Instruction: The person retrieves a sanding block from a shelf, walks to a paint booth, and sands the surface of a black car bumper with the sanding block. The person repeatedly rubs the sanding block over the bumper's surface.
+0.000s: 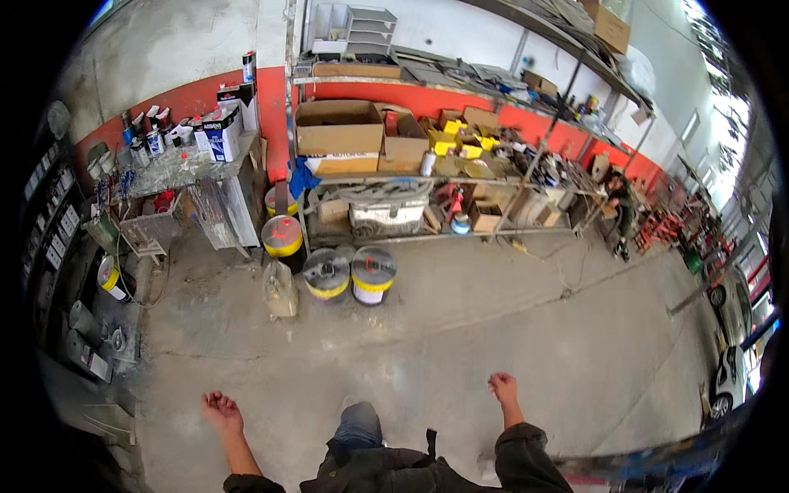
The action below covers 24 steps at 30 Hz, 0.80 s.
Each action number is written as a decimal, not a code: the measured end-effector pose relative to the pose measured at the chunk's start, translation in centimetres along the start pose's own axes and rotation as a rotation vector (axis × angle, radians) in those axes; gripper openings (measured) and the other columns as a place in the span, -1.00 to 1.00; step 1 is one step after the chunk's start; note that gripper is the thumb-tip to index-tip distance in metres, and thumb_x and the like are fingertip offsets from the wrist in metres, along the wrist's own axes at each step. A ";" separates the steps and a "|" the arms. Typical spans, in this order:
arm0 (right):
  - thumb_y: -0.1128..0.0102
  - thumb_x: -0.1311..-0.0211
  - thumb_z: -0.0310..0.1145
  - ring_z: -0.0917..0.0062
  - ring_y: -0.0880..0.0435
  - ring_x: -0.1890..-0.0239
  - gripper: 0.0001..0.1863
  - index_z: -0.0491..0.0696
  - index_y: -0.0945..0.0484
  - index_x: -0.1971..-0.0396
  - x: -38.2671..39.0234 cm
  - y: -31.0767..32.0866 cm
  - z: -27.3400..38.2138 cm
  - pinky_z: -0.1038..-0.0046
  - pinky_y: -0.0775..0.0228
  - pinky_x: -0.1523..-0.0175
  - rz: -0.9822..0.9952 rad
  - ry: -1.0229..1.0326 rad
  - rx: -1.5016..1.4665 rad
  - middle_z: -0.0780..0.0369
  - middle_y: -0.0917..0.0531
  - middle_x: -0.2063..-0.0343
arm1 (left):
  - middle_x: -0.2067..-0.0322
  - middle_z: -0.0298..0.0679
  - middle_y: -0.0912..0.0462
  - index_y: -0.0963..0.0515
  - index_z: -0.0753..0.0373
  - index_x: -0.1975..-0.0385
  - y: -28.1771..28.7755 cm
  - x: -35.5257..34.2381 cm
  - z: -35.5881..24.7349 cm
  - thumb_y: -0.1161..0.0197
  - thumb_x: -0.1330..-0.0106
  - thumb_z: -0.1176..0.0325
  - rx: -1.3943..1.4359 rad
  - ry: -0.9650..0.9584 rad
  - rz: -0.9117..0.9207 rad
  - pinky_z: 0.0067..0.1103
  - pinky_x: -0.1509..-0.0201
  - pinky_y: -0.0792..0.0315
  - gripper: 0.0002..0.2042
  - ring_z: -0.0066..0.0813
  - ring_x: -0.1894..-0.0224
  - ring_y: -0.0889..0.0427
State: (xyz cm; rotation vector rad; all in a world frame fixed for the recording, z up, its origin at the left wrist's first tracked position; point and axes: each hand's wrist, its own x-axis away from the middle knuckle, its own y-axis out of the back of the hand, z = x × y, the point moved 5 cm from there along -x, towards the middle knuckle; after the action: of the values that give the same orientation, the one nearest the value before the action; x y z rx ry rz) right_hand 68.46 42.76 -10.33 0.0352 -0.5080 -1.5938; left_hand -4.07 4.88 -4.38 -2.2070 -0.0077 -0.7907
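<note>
My left hand (pixel 223 412) hangs over the bare concrete floor at the lower left, its fingers loosely bent and apart, with nothing in it. To the right of my body, my right hand (pixel 504 387) is raised above the floor, fingers slightly curled and holding nothing I can see. Neither hand touches anything. My knee in blue jeans (pixel 359 426) shows between them. Ahead stand lidded tubs with yellow bands, one grey-topped (pixel 326 274) and another with a red mark on its lid (pixel 374 275). Beside them is a dusty plastic jug (pixel 280 290).
A cluttered workbench (pixel 222 168) with cans stands far left, near a dark shelf of tins (pixel 56 222). Metal shelving (pixel 460 179) along the red-and-white wall holds cardboard boxes (pixel 339 127). Another person (pixel 618 212) is at its far right end. Cars (pixel 726 380) stand at the right.
</note>
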 end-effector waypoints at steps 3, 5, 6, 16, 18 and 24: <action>-0.29 -0.38 -0.32 0.60 -0.66 0.48 -0.80 -0.18 -0.66 0.22 -11.6 -5.4 9.5 0.54 -0.47 0.42 0.107 0.069 -0.103 0.20 -0.74 0.39 | 0.49 -0.43 -0.51 -0.44 0.09 0.38 -2.1 -3.1 4.2 -0.01 -0.56 0.07 0.003 0.011 -0.108 -0.63 0.54 -0.25 -0.71 -0.63 0.58 -0.34; -0.32 -0.37 -0.30 0.61 -0.66 0.46 -0.79 -0.16 -0.66 0.22 -17.2 -10.5 13.9 0.55 -0.48 0.40 0.190 0.109 -0.152 0.21 -0.75 0.38 | 0.50 -0.44 -0.50 -0.42 0.08 0.38 -5.1 -6.1 7.5 0.02 -0.56 0.08 0.017 -0.018 -0.164 -0.63 0.56 -0.23 -0.71 -0.62 0.61 -0.31; -0.33 -0.37 -0.28 0.61 -0.67 0.46 -0.78 -0.15 -0.67 0.21 -20.2 -11.9 16.5 0.56 -0.48 0.39 0.215 0.107 -0.179 0.22 -0.75 0.38 | 0.50 -0.44 -0.50 -0.42 0.08 0.38 -7.2 -7.7 10.0 0.02 -0.56 0.07 0.065 0.032 -0.169 -0.63 0.55 -0.23 -0.71 -0.62 0.61 -0.31; -0.32 -0.38 -0.24 0.63 -0.66 0.45 -0.75 -0.15 -0.69 0.20 -45.0 -21.8 41.3 0.56 -0.51 0.33 0.376 0.310 0.089 0.29 -0.73 0.43 | 0.46 -0.40 -0.51 -0.45 0.12 0.39 -40.2 -16.9 29.8 -0.09 -0.53 0.10 0.137 0.121 0.086 -0.61 0.51 -0.27 -0.72 -0.59 0.54 -0.36; -0.32 -0.38 -0.23 0.65 -0.66 0.44 -0.72 -0.17 -0.69 0.18 -49.9 -26.5 46.6 0.54 -0.51 0.30 0.480 0.440 0.101 0.30 -0.72 0.44 | 0.45 -0.38 -0.51 -0.45 0.13 0.38 -44.4 -18.0 30.2 -0.11 -0.54 0.11 0.189 0.091 0.208 -0.60 0.50 -0.28 -0.72 -0.58 0.53 -0.37; -0.36 -0.36 -0.17 0.62 -0.70 0.39 -0.66 -0.15 -0.71 0.11 -63.9 -44.2 61.9 0.48 -0.53 0.24 0.790 0.610 0.312 0.29 -0.75 0.37 | 0.47 -0.42 -0.47 -0.43 0.12 0.39 -43.5 -20.5 32.7 -0.07 -0.57 0.11 0.373 -0.071 0.042 -0.63 0.53 -0.25 -0.71 -0.61 0.57 -0.32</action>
State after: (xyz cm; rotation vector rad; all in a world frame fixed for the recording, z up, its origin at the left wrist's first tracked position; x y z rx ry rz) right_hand 13.29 122.20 12.33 0.4833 -0.2298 -0.6628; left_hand -13.75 62.19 -2.84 -1.8734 -0.1327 -0.6303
